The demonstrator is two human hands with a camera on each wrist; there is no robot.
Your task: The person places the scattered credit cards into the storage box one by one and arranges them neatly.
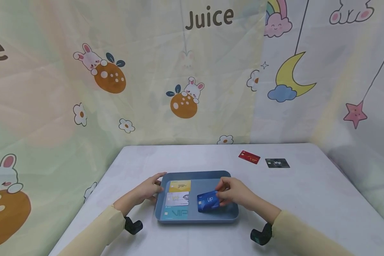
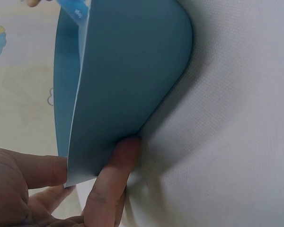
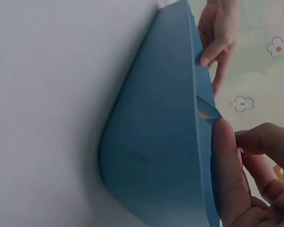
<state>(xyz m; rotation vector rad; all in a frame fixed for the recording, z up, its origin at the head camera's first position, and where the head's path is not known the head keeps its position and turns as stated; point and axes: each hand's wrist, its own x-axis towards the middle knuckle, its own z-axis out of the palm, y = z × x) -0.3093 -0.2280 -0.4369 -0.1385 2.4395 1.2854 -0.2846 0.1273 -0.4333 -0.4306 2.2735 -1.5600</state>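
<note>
A blue-grey tray lies on the table, its left column holding a yellow card, a white card and a teal VIP card, one below another. My left hand grips the tray's left side; in the left wrist view its fingers reach to the outer wall near the tabletop. Over the tray's right half, my right hand pinches a dark blue VIP card by its right edge, and the card is tilted. The right wrist view shows mostly the tray's outer wall.
Beyond the tray at the back right, a red VIP card and a black VIP card lie on the white tabletop. A printed curtain hangs behind the table. Each wrist wears a black camera mount.
</note>
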